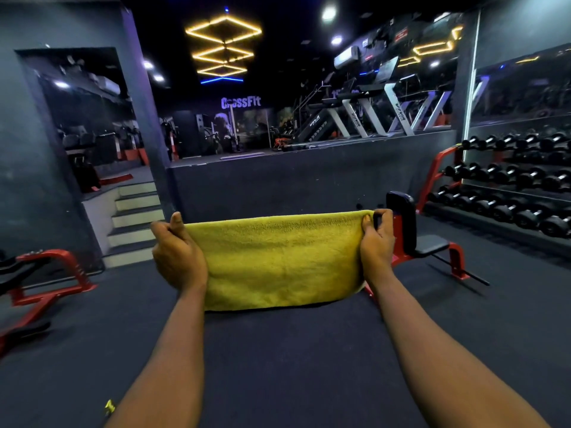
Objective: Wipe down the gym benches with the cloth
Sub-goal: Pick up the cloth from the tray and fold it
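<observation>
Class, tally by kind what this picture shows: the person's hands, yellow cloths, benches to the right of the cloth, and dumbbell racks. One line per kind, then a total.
Hands: 2, left hand and right hand
Yellow cloth: 1
Red-framed bench: 1
Dumbbell rack: 1
Total: 5

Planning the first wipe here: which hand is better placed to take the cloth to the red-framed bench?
Probably right. The right hand grips the cloth end directly in front of the bench; the left hand holds the far end.
</observation>
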`<state>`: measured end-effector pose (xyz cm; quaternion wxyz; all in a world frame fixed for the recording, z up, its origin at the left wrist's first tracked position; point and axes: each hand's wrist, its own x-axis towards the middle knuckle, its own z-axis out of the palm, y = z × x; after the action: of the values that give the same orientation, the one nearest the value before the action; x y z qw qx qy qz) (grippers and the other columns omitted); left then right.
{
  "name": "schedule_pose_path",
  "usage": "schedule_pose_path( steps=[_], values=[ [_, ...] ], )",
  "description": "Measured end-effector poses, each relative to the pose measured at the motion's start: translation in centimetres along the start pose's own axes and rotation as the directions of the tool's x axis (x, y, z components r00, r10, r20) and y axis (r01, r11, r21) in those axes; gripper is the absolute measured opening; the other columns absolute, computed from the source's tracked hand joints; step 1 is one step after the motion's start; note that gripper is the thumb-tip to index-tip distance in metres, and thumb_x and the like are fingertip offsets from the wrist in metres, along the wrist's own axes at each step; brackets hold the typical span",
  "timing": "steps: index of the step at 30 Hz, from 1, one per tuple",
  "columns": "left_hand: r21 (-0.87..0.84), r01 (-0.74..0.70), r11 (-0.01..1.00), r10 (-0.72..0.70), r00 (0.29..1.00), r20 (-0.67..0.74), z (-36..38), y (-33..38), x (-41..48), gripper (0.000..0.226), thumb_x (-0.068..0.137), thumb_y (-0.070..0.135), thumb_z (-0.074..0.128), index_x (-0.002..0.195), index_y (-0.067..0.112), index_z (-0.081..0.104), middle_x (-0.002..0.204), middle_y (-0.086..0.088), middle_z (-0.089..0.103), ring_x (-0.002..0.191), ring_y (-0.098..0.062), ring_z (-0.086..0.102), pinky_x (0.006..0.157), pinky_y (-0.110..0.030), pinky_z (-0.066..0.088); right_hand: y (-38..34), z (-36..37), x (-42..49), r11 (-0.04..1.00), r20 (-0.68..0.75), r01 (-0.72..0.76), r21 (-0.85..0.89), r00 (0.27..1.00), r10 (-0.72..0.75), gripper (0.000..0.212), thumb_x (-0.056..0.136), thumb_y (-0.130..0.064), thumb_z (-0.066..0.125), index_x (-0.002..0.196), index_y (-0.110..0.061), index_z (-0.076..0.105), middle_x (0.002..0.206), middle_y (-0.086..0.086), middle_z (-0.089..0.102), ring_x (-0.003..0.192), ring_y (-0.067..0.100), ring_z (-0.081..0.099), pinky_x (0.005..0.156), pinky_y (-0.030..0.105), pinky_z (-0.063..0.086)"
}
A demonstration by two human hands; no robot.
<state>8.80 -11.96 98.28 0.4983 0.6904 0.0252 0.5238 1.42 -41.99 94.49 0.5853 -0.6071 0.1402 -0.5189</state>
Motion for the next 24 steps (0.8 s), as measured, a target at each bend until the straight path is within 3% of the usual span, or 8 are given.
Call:
schedule_pose_path(
  steps=[4,7,9,12,15,18,21,24],
  values=[
    [0.114,0.073,0.991,-0.079,0.996,0.046,0.4,-0.1,-0.2,0.06,0.098,0.06,0.029,0.099,0.004,0.049,0.087,-0.027,0.065,0.078,-0.046,0.061,0.056,-0.041,0.034,0.8,0.0,-0.1,0.994,-0.046,-0.053,-0.101,0.998,0.048,0.006,0.1,-0.016,0.054,0.1,-0.01,0.052,0.085,0.004,0.058,0.076,0.018,0.051,0.063,0.026,0.03],
    [0.192,0.133,0.972,-0.164,0.975,0.152,0.5,-0.5,-0.2,0.058,0.099,0.057,0.033,0.1,0.003,0.054,0.096,-0.027,0.065,0.087,-0.045,0.061,0.06,-0.042,0.036,1.9,-0.8,0.5,0.977,0.081,-0.095,-0.191,0.99,0.112,0.006,0.1,-0.019,0.055,0.099,-0.014,0.052,0.086,0.001,0.058,0.084,0.022,0.054,0.066,0.031,0.034],
    [0.337,0.206,0.918,-0.302,0.917,0.26,0.8,-0.8,-0.1,0.056,0.102,0.05,0.037,0.107,-0.001,0.059,0.108,-0.029,0.063,0.1,-0.045,0.06,0.068,-0.045,0.04,2.6,-1.3,1.0,0.921,0.207,-0.154,-0.359,0.949,0.239,0.008,0.099,-0.021,0.057,0.1,-0.015,0.052,0.097,0.007,0.061,0.09,0.025,0.053,0.068,0.032,0.036],
    [0.493,0.267,0.828,-0.482,0.788,0.383,1.5,-1.2,-0.3,0.049,0.102,0.04,0.044,0.119,-0.003,0.06,0.125,-0.028,0.057,0.116,-0.046,0.053,0.088,-0.05,0.045,3.8,-1.4,1.0,0.81,0.216,-0.192,-0.554,0.907,0.363,0.015,0.095,-0.023,0.062,0.102,-0.013,0.053,0.104,0.015,0.061,0.094,0.028,0.055,0.073,0.029,0.035],
    [0.463,0.213,0.86,-0.46,0.716,0.525,2.6,-0.9,-1.5,0.042,0.1,0.032,0.053,0.117,-0.006,0.06,0.125,-0.03,0.058,0.116,-0.044,0.054,0.09,-0.044,0.045,4.1,-0.7,-0.4,0.802,0.207,-0.194,-0.564,0.908,0.365,0.023,0.09,-0.025,0.068,0.103,-0.01,0.055,0.101,0.015,0.064,0.095,0.031,0.059,0.072,0.03,0.038],
    [0.385,0.1,0.918,-0.355,0.642,0.68,3.4,-0.1,-3.1,0.03,0.096,0.03,0.061,0.099,0.001,0.063,0.115,-0.025,0.065,0.11,-0.038,0.059,0.09,-0.039,0.046,3.7,0.3,-2.4,0.859,0.343,-0.133,-0.494,0.878,0.333,0.028,0.086,-0.02,0.074,0.105,-0.008,0.058,0.097,0.007,0.064,0.091,0.023,0.059,0.071,0.027,0.038],
    [0.254,0.056,0.966,-0.239,0.568,0.787,4.2,1.2,-5.0,0.018,0.092,0.026,0.067,0.088,0.012,0.057,0.102,-0.017,0.067,0.098,-0.033,0.063,0.079,-0.037,0.053,2.5,1.7,-4.2,0.902,0.49,-0.042,-0.429,0.828,0.272,0.028,0.083,-0.018,0.077,0.105,-0.011,0.061,0.094,0.002,0.067,0.088,0.015,0.062,0.076,0.027,0.048],
    [0.14,0.124,0.982,-0.183,0.484,0.856,4.4,2.8,-6.4,0.014,0.093,0.019,0.065,0.088,0.011,0.055,0.084,-0.012,0.06,0.066,-0.025,0.064,0.042,-0.032,0.053,1.1,3.1,-5.7,0.934,0.62,-0.005,-0.357,0.747,0.241,0.024,0.086,-0.012,0.075,0.105,-0.014,0.06,0.094,-0.001,0.069,0.08,0.004,0.063,0.072,0.02,0.052]
  ],
)
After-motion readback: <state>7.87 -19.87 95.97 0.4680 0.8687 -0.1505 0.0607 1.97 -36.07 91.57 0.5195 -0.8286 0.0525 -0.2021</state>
